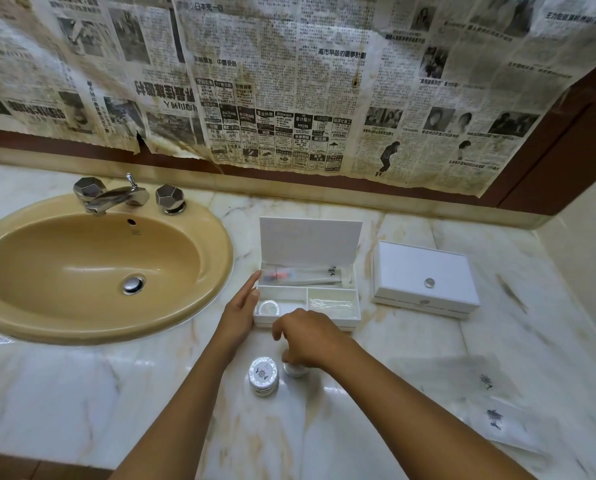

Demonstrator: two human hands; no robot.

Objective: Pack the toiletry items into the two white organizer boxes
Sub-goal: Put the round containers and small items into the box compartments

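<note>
So the marble surface (410, 358) is carrying everything here, with the sink off to the left. Two white boxes are sitting on it: the open box (308, 299) right in front of the person with its lid standing up, and the closed box (424, 278) well off to its right, lid still down.

The open box is already holding a long sachet lying crosswise in the back compartment, a round foil-topped puck in the front-left one and some clear-wrapped bits in the front-right.

Left hand (244, 306) is resting flat against the box's left wall, fingers extended, not gripping anything, looks like it's just steadying it.

Right hand (307, 341) is curling down over a small white jar (294, 369) just in front of the box; fingers are closing around its top, though I can't tell if the grip is fully on yet. Another round container (263, 375) is sitting just beside it on the left.

Key bit, I reckon: the box is lying straight ahead of the right hand, so it's a short lift forward over the near wall. A few flat sachets (493, 417) are waiting further right.
</note>
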